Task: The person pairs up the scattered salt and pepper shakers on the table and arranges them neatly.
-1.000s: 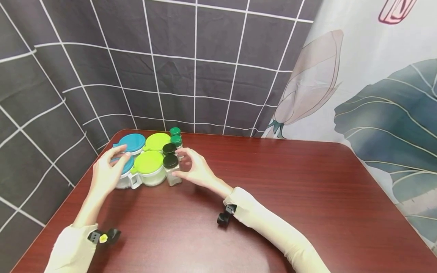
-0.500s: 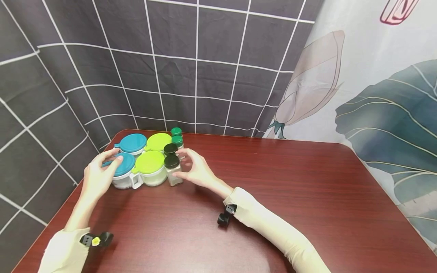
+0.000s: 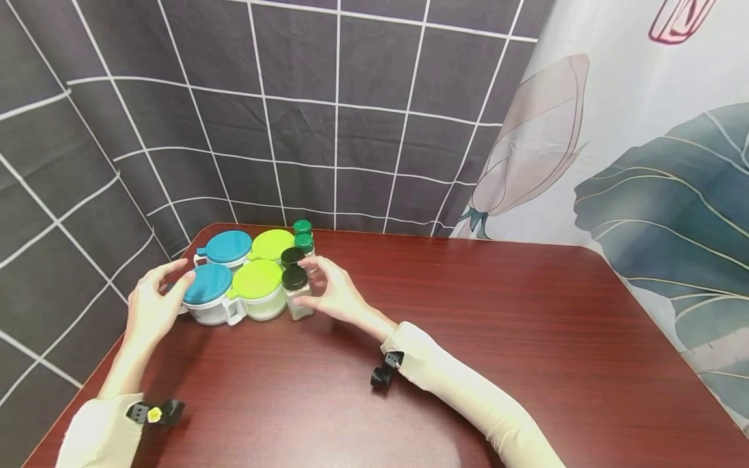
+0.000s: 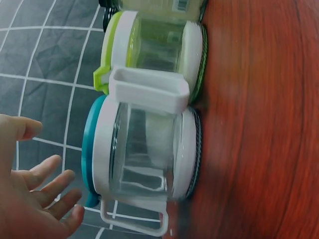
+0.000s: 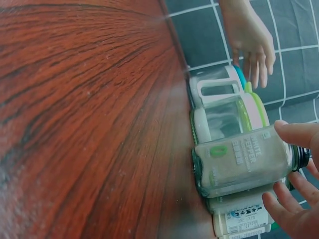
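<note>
My left hand (image 3: 147,304) is just left of the front blue-lidded seasoning jar (image 3: 209,286), fingers loosely spread. In the left wrist view a gap separates those fingers from the jar's blue lid (image 4: 90,144). My right hand (image 3: 341,294) is at the right end of the group, its thumb and fingertips against the black-capped spice bottles. The front one is a pepper bottle (image 5: 239,159), labelled white pepper, standing upright. Behind it is another black-capped bottle (image 3: 292,256), partly hidden. The front green-lidded jar (image 3: 257,281) stands between the pepper bottle and the front blue-lidded jar.
Farther back stand another blue-lidded jar (image 3: 229,247) and another green-lidded jar (image 3: 273,245). Two green-capped bottles (image 3: 303,235) stand behind the black-capped ones. The reddish-brown table (image 3: 468,312) meets a dark gridded cloth (image 3: 298,143) at the back and left.
My left hand has moved left and toward me, away from the blue lid, leaving it in fuller view. The right hand and the bottles have stayed nearly still.
</note>
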Demonstrator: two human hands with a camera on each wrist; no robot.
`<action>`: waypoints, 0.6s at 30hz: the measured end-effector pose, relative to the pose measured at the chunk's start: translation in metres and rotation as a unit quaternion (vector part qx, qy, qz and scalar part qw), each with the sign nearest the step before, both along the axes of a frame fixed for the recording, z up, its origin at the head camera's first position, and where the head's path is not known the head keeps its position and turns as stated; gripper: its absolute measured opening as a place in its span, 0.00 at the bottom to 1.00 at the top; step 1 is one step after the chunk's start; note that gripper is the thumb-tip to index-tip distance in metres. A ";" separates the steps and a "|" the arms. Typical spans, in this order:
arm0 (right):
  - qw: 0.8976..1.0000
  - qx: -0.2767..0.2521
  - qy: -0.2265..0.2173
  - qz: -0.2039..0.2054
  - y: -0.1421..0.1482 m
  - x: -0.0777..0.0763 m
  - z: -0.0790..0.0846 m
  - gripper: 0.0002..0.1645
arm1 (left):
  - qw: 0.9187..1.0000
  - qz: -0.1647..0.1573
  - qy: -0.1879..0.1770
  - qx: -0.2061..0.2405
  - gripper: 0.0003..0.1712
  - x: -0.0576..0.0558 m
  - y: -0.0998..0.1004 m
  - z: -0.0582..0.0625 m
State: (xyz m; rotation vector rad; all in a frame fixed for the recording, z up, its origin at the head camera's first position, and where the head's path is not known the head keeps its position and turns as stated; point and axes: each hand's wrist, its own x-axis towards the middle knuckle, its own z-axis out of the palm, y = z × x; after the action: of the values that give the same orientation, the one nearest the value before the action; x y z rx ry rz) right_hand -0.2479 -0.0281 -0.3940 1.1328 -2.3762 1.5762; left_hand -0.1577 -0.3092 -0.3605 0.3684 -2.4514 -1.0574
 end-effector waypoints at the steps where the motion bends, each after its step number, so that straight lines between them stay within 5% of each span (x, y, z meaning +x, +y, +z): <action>1: 1.000 -0.001 0.000 0.000 0.000 0.000 0.000 0.37 | 1.000 0.003 -0.004 0.001 0.26 0.000 -0.001 0.000; 18: 1.000 0.015 -0.003 -0.003 -0.004 -0.001 -0.002 0.37 | 0.996 -0.005 -0.084 0.017 0.33 0.001 -0.016 -0.011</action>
State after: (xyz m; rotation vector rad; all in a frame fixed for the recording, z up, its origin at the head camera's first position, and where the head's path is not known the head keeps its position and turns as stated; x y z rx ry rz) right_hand -0.2490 -0.0323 -0.3957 1.1268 -2.4128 1.5507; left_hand -0.1571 -0.3255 -0.3713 0.4755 -2.5876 -1.1146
